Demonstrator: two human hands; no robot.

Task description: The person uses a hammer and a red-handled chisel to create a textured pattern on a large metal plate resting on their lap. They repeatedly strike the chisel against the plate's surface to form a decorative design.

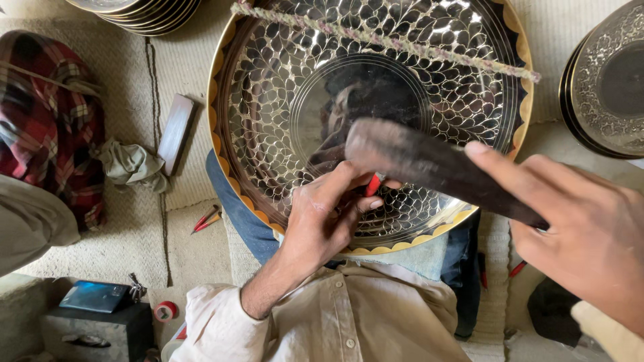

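1. At the far left lies a red checked cloth (pixel 47 121), and below it, in the bottom corner, a dark box (pixel 94 330) with a blue flat case (pixel 95 295) on top.
2. A small wooden block (pixel 177 133) rests on the woven mat (pixel 134 241), beside a crumpled pale rag (pixel 133 165).
3. The left hand (pixel 322 218) is closed around a red-handled tool (pixel 373 184), pinching it against the face of the big engraved metal tray (pixel 282 87), near the lower rim.
4. The tray rests on the person's lap, with a twisted cord (pixel 382 40) running across its upper part.
5. The right hand (pixel 583 234) grips a dark wooden mallet (pixel 422 161), whose head hangs just above the red-handled tool.
6. At the right edge stands a stack of engraved plates (pixel 607 80).
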